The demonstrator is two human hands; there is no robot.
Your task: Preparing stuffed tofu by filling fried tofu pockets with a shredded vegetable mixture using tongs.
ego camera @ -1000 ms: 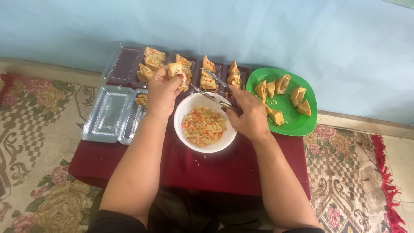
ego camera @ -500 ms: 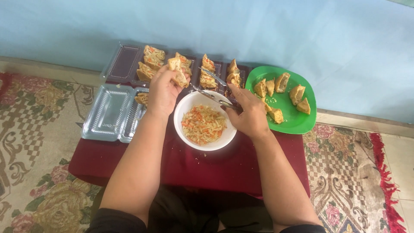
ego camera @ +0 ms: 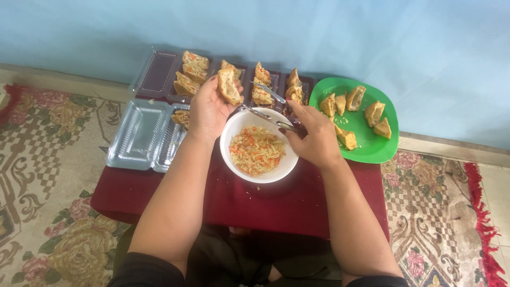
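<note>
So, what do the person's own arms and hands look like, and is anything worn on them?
Both forearms are bare, and dark sleeves show only at the bottom edge of the picture, near the upper arms. The left hand and the right hand are bare too: no gloves. No ring, watch or bracelet can be seen.

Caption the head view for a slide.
Left hand holds a fried tofu piece while right hand grips metal tongs above a white bowl of shredded vegetables.
</note>
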